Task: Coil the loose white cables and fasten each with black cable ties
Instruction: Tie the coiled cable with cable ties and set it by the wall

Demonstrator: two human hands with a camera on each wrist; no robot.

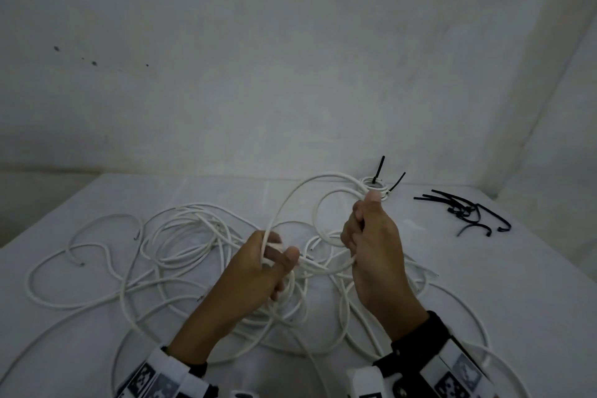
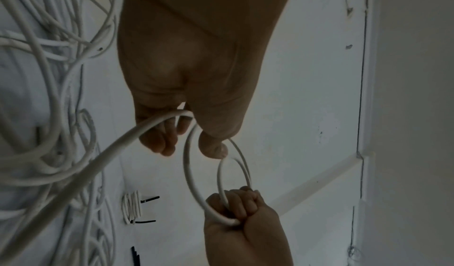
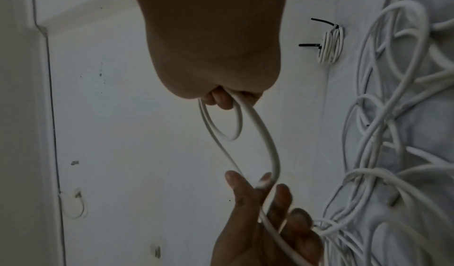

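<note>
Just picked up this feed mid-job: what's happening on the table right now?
A person is coiling a white cable above the table. The right hand grips a few small loops, while the left hand feeds the next stretch toward it. One finished coil lies at the far edge, already fastened with black ties. Spare cable ties lie in a pile to its right. A tangle of loose cables still sprawls across the table, not yet coiled.

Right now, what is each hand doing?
Left hand: fingers curled round the white cable, feeding it.
Right hand: fist closed round the small loops of that cable.
</note>
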